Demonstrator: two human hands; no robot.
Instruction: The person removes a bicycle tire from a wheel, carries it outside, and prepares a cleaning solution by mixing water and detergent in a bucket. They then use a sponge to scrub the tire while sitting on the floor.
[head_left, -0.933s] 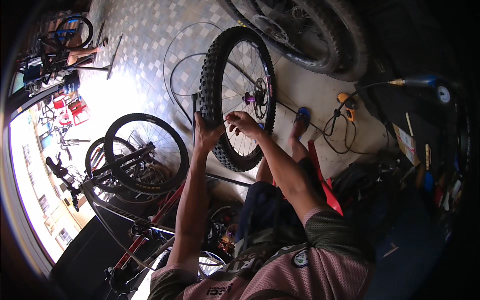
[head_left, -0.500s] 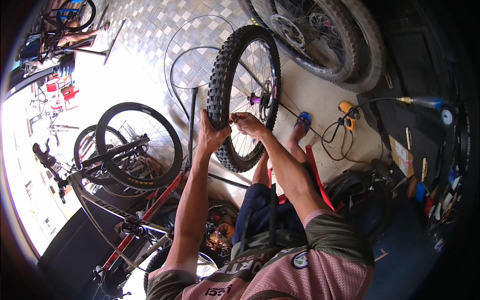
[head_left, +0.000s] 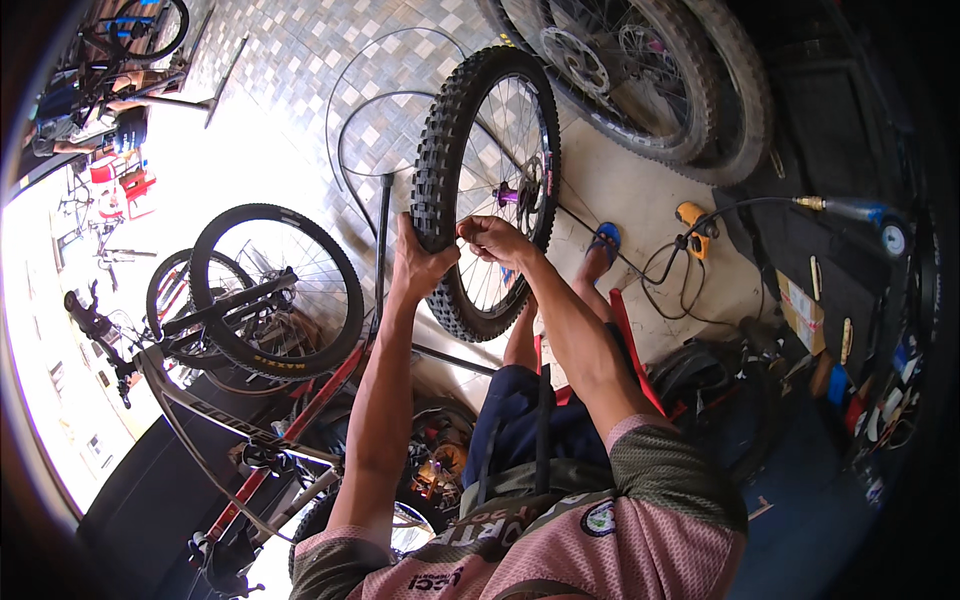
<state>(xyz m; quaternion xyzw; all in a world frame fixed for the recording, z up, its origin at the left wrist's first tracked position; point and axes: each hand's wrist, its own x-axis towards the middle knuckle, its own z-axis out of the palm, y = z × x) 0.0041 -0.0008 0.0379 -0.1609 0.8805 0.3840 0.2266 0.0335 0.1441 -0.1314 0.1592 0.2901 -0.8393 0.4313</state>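
I have the bike wheel [head_left: 487,190] upright in front of me, off any frame. My left hand [head_left: 418,262] is wrapped around its knobby tire [head_left: 432,170]; my right hand [head_left: 497,240] pinches at the rim. The tire looks mostly seated, work there unfinished.

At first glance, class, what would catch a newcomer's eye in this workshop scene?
At centre, a knobby-tyred bicycle wheel stands upright on the floor; the left hand grips its tyre and the right hand pinches at the rim beside it. A red-framed bicycle leans at lower left, and a larger spoked wheel lies at upper right.
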